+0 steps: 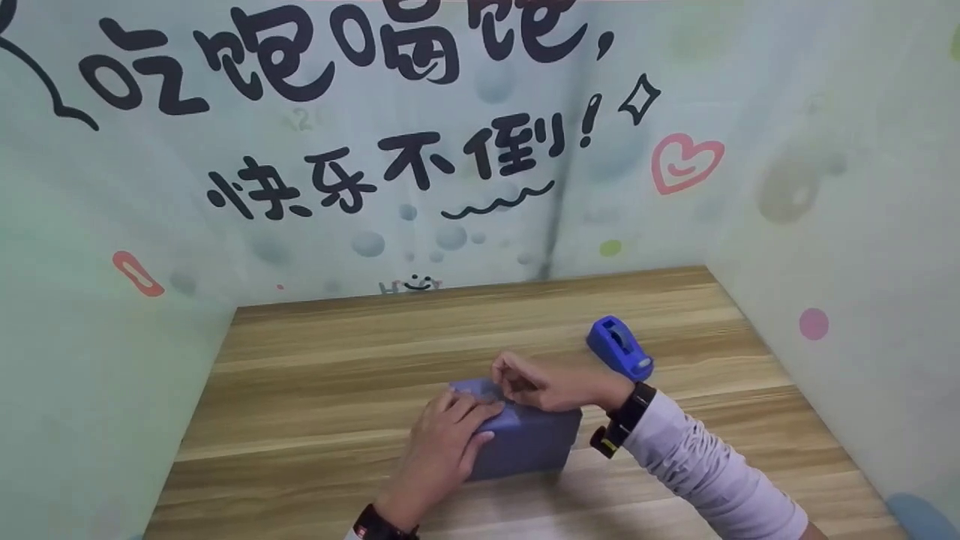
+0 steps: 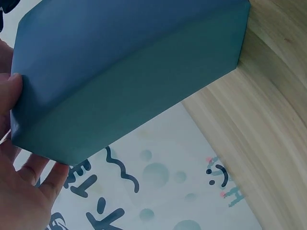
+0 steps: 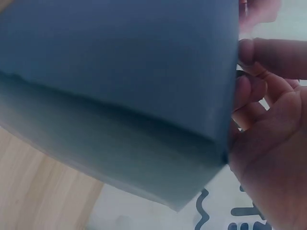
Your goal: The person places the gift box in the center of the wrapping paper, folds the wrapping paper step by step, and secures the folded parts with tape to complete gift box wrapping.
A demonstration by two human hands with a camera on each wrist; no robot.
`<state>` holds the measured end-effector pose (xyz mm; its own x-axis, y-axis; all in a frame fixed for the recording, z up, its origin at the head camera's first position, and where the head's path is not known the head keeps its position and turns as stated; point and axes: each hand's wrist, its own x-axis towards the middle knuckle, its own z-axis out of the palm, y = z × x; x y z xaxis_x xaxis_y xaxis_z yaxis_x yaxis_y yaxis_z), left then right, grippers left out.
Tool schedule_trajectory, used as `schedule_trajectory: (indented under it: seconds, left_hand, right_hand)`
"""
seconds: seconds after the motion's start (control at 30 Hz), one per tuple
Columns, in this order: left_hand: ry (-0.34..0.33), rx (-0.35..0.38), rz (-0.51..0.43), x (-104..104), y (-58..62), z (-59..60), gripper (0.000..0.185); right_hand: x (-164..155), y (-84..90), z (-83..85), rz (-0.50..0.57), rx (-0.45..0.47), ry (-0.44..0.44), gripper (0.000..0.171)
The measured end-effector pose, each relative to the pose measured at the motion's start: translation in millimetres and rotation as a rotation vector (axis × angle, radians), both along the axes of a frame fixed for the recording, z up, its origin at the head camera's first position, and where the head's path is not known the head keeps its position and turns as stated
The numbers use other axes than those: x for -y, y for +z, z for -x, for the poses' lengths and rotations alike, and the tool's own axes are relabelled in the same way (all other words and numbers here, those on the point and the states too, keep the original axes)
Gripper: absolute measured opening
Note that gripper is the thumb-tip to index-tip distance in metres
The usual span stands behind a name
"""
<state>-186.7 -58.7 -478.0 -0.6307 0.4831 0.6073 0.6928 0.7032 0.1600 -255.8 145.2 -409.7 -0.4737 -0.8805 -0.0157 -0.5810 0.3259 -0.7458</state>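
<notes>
A blue, paper-covered box (image 1: 523, 442) sits on the wooden table in the head view, its blue faces filling much of both wrist views. My left hand (image 1: 446, 450) grips the box's left end, fingers over the top edge and thumb on the near side. In the left wrist view, the thumb (image 2: 10, 93) lies against the box. My right hand (image 1: 551, 384) is over the top of the box, fingers bent and fingertips drawn together near its far edge. I cannot tell whether a thin piece sits between those fingertips.
Behind the right wrist, a blue tape dispenser (image 1: 620, 349) stands on the wooden table (image 1: 315, 360). Printed fabric walls (image 1: 480, 225) enclose the table at the back and both sides. Dark camera straps (image 1: 628, 417) circle the wrists.
</notes>
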Motion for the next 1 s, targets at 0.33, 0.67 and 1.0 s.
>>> schedule_trajectory:
  seconds: [0.33, 0.67, 1.0]
  left_hand:
    - [-0.116, -0.096, -0.067, -2, -2.7, -1.2, 0.025]
    - [-0.112, -0.078, -0.039, -2, 1.0, -3.6, 0.016]
    - [-0.084, -0.029, 0.070, -4, 10.3, -4.3, 0.043]
  right_hand:
    - [5, 2.6, -0.6, -0.031, -0.170, 0.015, 0.024]
    - [5, 2.8, -4.3, -0.064, -0.218, -0.014, 0.026]
    - [5, -0.4, -3.2, -0.029, -0.224, 0.014, 0.027]
